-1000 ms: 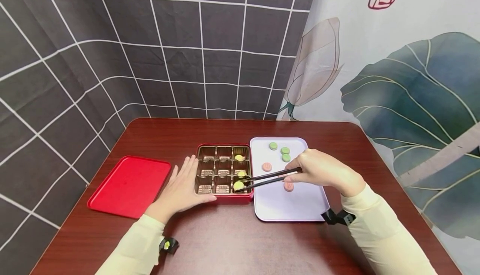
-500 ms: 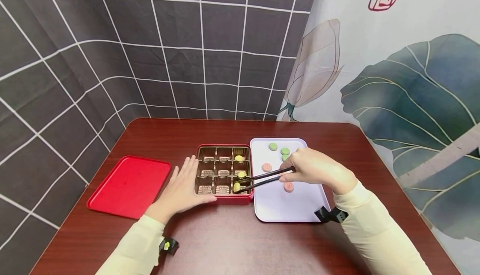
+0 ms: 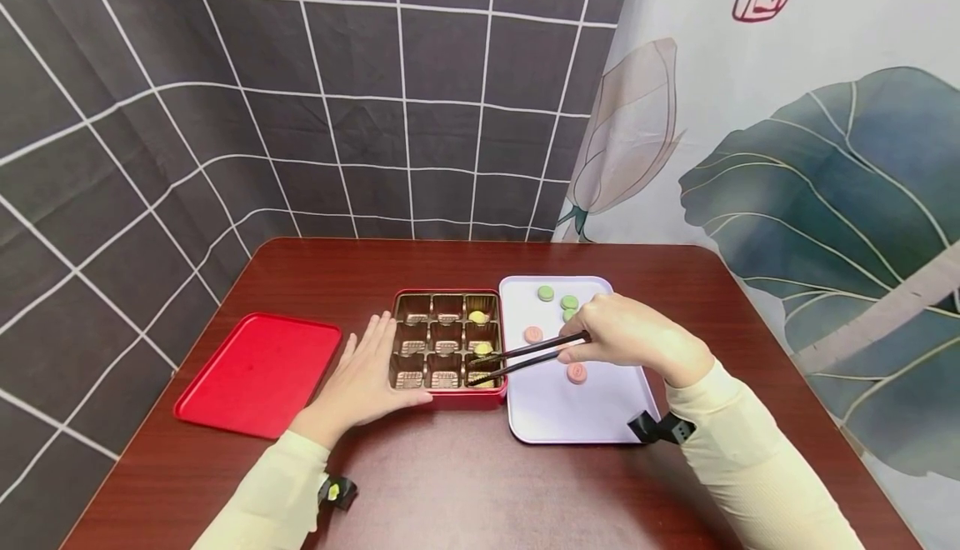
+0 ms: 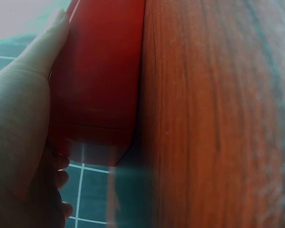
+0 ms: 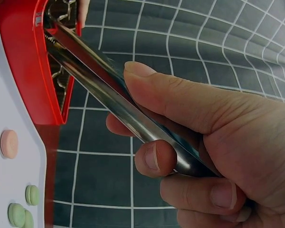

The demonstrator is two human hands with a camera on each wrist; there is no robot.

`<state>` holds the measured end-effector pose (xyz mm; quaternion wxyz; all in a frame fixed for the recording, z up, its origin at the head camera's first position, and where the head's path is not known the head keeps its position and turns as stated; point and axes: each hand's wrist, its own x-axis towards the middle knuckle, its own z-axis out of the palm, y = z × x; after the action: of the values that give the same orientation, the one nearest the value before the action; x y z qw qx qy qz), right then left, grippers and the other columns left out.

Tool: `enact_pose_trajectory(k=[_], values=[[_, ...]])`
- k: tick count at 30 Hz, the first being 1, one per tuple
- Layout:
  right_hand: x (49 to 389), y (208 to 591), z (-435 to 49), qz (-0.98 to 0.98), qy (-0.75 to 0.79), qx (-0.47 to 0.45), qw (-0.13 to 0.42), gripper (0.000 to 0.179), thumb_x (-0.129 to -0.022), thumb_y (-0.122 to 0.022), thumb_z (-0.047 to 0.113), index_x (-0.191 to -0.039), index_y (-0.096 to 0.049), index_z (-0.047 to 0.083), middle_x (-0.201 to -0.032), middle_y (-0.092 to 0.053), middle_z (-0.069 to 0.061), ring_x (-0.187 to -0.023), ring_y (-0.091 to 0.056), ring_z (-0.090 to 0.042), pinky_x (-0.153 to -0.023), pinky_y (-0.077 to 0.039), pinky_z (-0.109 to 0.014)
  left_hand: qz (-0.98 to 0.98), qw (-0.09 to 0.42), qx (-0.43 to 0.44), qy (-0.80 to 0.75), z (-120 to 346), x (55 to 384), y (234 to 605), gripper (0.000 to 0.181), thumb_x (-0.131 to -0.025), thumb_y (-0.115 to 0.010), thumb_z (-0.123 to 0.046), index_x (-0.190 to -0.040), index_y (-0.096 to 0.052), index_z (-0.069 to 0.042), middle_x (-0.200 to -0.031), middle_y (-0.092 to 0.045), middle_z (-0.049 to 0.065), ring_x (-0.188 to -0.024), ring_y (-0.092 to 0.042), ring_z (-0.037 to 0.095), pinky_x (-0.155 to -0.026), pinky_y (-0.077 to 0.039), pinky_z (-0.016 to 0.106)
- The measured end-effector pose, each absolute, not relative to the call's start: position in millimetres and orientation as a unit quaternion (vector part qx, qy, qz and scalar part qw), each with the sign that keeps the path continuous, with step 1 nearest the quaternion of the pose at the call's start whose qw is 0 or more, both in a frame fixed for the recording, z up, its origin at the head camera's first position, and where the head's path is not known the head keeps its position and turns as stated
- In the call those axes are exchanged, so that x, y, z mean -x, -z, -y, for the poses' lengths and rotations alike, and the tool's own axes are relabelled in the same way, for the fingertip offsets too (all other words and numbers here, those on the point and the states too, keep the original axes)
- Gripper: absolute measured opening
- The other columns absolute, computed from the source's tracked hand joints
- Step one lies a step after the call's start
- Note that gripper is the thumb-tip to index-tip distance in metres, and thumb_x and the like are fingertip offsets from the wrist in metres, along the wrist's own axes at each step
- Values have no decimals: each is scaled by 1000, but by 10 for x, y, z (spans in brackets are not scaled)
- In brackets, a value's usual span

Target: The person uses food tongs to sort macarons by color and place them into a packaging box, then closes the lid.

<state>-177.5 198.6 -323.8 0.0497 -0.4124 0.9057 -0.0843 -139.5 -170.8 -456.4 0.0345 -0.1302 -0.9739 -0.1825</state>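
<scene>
In the head view, a red box (image 3: 450,401) with a gold divided insert stands mid-table. My left hand (image 3: 365,375) rests along its left side with fingers straight, the thumb at its front corner; the left wrist view shows the hand (image 4: 26,109) against the red wall. My right hand (image 3: 637,340) holds metal tongs (image 3: 536,352), thumb on one arm and fingers curled under the other (image 5: 109,102). Their tips are apart inside the front right compartment, around a yellow macaron (image 3: 481,380) low in it. Yellow macarons (image 3: 477,317) also sit in the middle and back right compartments.
A pale lilac tray (image 3: 581,417) touches the box's right side. On it lie green macarons (image 3: 546,292) and pink macarons (image 3: 576,373), some partly behind my right hand. A red lid (image 3: 258,375) lies flat at the left. A dark gridded curtain (image 3: 360,117) hangs behind the table.
The right hand moved slightly left and the tongs opened. The yellow macaron between their tips tipped over and dropped lower into the front right compartment. The left hand stayed still.
</scene>
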Motion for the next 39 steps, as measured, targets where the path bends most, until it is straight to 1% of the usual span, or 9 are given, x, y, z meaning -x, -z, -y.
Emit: enact_pose_trajectory(k=[6,11,15,19,23,27,29,33,39], values=[[1767,3252,-2035,-909,83,405,47,12,-80,-76,40,-75,-68,32,-54,-45,21,-55,-43,1,-50,-37,-21,974,31,128,185,1709,1388,4562,130,-63,-56,-87,-152,-18,-1,-159,-14,15,-147,-7,29,-113,-12,59],[1760,3272,-2122,-913,94,395,48,19,-81,-72,51,-77,-69,32,-54,-44,22,-53,-42,1,-49,-37,-20,974,31,126,186,1712,1388,4561,131,-62,-54,-88,-152,-18,-1,-159,-14,14,-147,-7,29,-113,-12,59],[1733,3284,-2241,-914,126,382,51,25,-81,-73,49,-88,-76,26,-60,-53,23,-54,-45,2,-48,-40,-20,974,30,126,187,1714,1390,4561,131,-62,-53,-89,-153,-17,-2,-159,-14,14,-147,-7,29,-112,-13,59],[1683,3294,-2393,-916,159,365,50,34,-81,-73,46,-100,-77,18,-65,-58,21,-55,-47,2,-48,-41,-20,974,25,126,189,1714,1388,4558,132,-61,-52,-90,-153,-16,-2,-159,-13,14,-147,-7,29,-112,-13,60],[1615,3304,-2559,-920,185,343,36,39,-81,-73,47,-101,-77,14,-67,-60,18,-50,-43,1,-43,-37,-20,973,21,125,190,1716,1386,4548,133,-61,-51,-91,-153,-15,-2,-160,-12,14,-147,-5,29,-112,-13,60],[1555,3344,-2728,-927,199,317,17,32,-79,-77,40,-97,-77,14,-66,-59,17,-46,-40,1,-41,-34,-20,973,21,127,191,1715,1389,4540,132,-62,-52,-90,-153,-15,-2,-160,-12,14,-147,-6,29,-112,-14,60],[1524,3366,-2808,-932,205,299,14,31,-78,-79,39,-97,-77,14,-65,-59,16,-47,-43,0,-42,-36,-20,973,21,127,192,1713,1392,4535,132,-62,-53,-89,-153,-15,-2,-159,-12,14,-147,-6,29,-112,-14,60],[1449,3399,-2962,-940,214,265,15,36,-77,-78,42,-99,-77,14,-66,-61,15,-51,-47,-3,-45,-38,-21,973,21,126,192,1710,1394,4534,131,-62,-54,-88,-153,-15,-3,-160,-12,14,-147,-6,29,-112,-14,59],[1328,3445,-3183,-952,208,225,19,39,-78,-75,47,-101,-76,15,-59,-55,19,-49,-41,-1,-44,-33,-20,973,21,126,192,1711,1395,4559,131,-62,-55,-88,-153,-16,-2,-159,-13,14,-147,-6,29,-112,-15,59]])
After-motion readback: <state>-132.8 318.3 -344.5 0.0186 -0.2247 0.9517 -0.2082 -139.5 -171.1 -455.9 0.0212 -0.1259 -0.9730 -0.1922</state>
